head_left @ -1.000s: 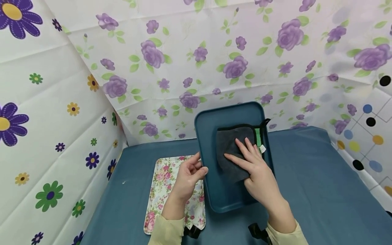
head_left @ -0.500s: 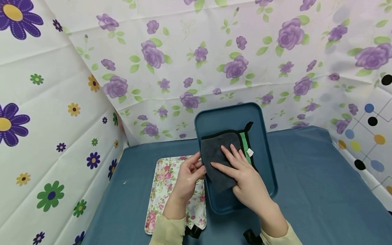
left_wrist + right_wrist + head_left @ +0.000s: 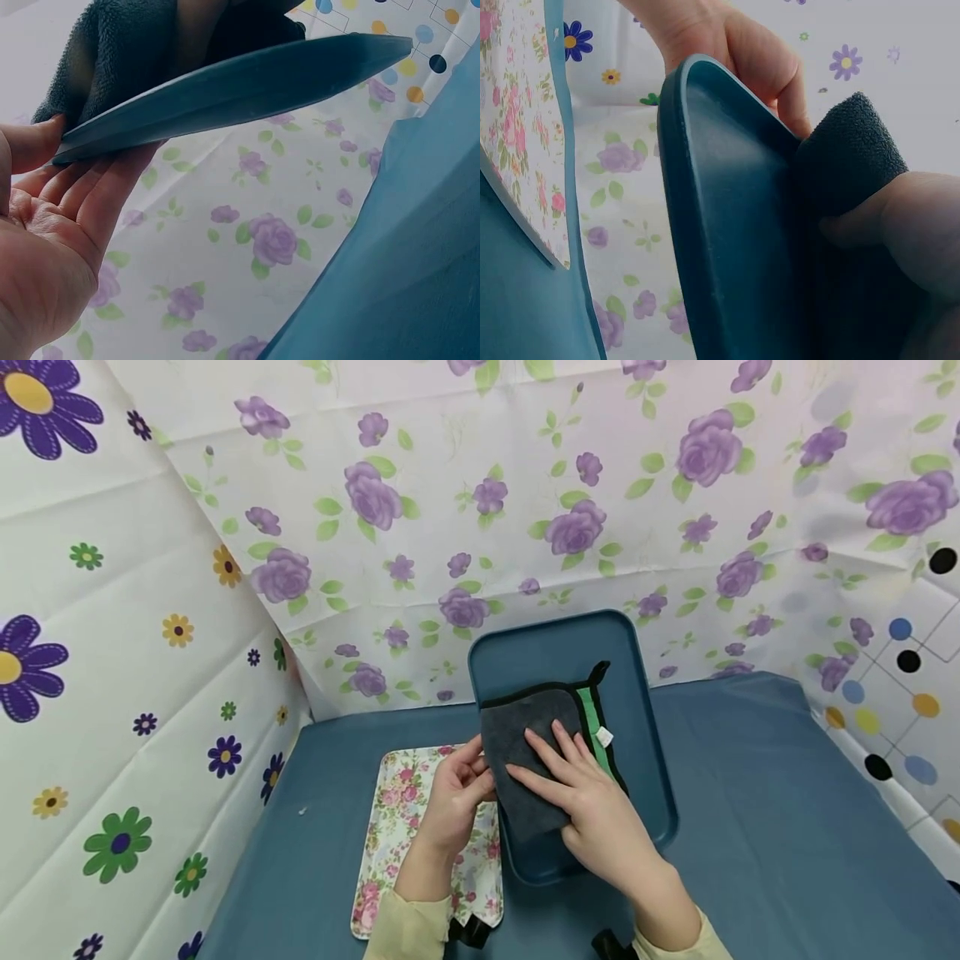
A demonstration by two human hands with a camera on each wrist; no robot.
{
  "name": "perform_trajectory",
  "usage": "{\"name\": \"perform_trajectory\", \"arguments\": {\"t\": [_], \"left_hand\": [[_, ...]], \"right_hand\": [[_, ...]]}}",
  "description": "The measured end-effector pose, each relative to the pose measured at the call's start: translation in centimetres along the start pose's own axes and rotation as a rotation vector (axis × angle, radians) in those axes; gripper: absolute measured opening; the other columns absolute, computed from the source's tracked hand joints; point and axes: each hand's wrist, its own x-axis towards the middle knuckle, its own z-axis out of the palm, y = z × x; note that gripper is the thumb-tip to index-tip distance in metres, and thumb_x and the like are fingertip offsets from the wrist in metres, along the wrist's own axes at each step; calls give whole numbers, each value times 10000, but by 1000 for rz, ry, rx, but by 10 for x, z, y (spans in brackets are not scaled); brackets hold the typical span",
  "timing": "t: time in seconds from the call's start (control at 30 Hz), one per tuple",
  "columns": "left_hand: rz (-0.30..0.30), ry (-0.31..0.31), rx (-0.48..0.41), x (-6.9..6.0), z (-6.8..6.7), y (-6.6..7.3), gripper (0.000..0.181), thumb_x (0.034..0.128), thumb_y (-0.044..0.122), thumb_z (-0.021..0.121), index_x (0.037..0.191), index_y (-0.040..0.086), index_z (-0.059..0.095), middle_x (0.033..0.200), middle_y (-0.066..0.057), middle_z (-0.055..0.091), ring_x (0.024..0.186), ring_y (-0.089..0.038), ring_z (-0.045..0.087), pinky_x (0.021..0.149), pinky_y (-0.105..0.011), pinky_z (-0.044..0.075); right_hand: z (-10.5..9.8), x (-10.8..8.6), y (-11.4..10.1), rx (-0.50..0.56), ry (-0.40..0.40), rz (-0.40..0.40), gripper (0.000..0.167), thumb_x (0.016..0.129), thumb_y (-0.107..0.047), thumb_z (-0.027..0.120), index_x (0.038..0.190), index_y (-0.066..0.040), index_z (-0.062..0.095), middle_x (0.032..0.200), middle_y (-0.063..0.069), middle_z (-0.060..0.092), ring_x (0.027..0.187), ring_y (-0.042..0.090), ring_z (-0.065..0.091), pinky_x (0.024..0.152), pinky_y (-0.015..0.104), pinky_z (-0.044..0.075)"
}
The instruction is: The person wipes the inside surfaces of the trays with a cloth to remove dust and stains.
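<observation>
My left hand [image 3: 448, 806] grips the left rim of a dark blue rectangular tray [image 3: 555, 647], raised and tilted. In the left wrist view, the thumb lies on the rim of the tray [image 3: 255, 90] and the fingers support its underside. A dark grey cleaning cloth [image 3: 517, 722], with black edging, a green strip, a white tag and a black loop, lies against the tray's inner face. Spread, straight fingers of my right hand [image 3: 596, 806] press the cloth there. The right wrist view shows the cloth's fuzzy edge [image 3: 855, 150] beside the right thumb [image 3: 862, 221].
A white tray or board with pink flowers [image 3: 386, 818] lies on the blue-covered table [image 3: 750, 793], left of the raised tray and partly under the left forearm. Flower-printed sheets [image 3: 420, 568] stand as walls behind and at the left; a dotted sheet [image 3: 892, 693] is at the right.
The right hand has slid the cloth leftward and slightly down across the tray, to its left rim. The left hand keeps its grip, and the tray has hardly moved.
</observation>
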Motion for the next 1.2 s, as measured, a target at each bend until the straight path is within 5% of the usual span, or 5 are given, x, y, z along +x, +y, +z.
{"name": "perform_trajectory", "arguments": {"t": [1.2], "left_hand": [[20, 43, -12, -2, 1, 3, 540, 1087, 34, 612, 1579, -99, 435, 1243, -72, 772, 983, -148, 777, 821, -336, 641]], "right_hand": [[-26, -9, 29, 13, 111, 168, 1071, 665, 359, 370, 1506, -239, 656, 1719, 24, 367, 1632, 323, 176, 1309, 527, 138]]}}
